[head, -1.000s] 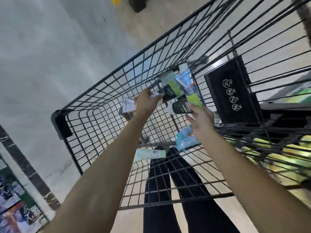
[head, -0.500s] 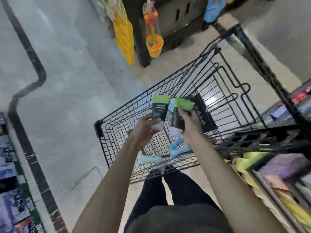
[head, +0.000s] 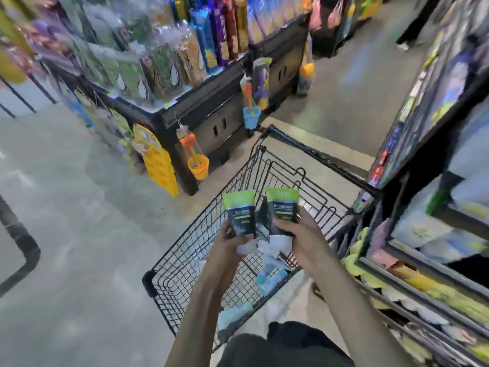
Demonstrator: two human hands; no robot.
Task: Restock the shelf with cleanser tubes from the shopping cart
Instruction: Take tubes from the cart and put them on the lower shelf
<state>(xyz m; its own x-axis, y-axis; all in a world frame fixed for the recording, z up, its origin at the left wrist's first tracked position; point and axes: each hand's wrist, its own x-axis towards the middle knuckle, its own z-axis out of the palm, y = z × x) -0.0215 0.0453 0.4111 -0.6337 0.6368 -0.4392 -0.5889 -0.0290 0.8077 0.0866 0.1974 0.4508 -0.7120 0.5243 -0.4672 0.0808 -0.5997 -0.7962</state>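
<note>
My left hand (head: 227, 242) grips a black cleanser tube (head: 240, 213) with a green top end, held upright with its white cap down. My right hand (head: 301, 238) grips a matching black-and-green tube (head: 281, 207) beside it, also cap down. Both hands are raised above the black wire shopping cart (head: 185, 260). Inside the cart lie light blue tubes (head: 271, 278) and a pale green tube (head: 234, 313). The shelf (head: 423, 271) with packaged goods stands immediately to the right of the cart.
A low black display stand (head: 211, 112) full of snack bags sits beyond the cart, with toy buckets (head: 198, 166) hanging from its side. Grey floor (head: 66, 221) stretches to the left. Another person's legs (head: 412, 25) show at the far top right.
Both hands lifted the two black-and-green tubes out of the cart basket and raised them. My view tilted up from the cart floor to the aisle and shelves.
</note>
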